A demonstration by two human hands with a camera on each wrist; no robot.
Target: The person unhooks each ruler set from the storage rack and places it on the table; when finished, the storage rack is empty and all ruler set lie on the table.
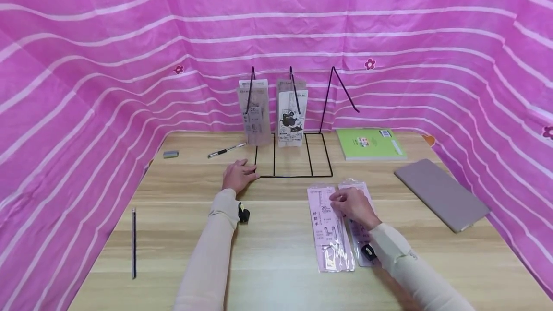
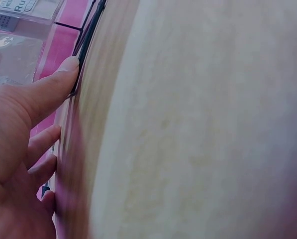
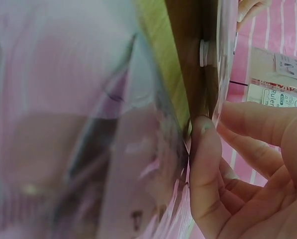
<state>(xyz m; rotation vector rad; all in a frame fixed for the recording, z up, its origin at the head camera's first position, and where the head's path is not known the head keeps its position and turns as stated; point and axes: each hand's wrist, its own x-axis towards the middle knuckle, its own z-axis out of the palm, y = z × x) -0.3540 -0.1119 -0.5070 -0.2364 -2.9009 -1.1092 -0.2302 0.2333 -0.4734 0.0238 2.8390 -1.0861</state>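
Observation:
My left hand [image 1: 240,175] rests at the front left corner of a black wire display rack [image 1: 298,176]. Its thumb [image 2: 63,69] touches the wire, with the other fingers loosely bent beside it. Two pink packaged ruler sets lie side by side in front of the rack. My right hand [image 1: 356,205] is over them, its thumb and index finger pinching the edge of the left ruler set [image 1: 324,234]. Partly under that hand lies the right ruler set [image 1: 363,248]. From the rack's left hook hang grey ruler sets [image 1: 255,119]; a cat-print ruler set [image 1: 293,119] hangs in the middle.
The rack's right hook [image 1: 344,89] holds nothing. Around it lie a pen [image 1: 226,150], an eraser [image 1: 170,154], a green book [image 1: 370,144] and a grey notebook [image 1: 441,195]. A dark pencil [image 1: 134,244] lies at the left. Pink striped cloth [image 1: 268,28] encloses the table.

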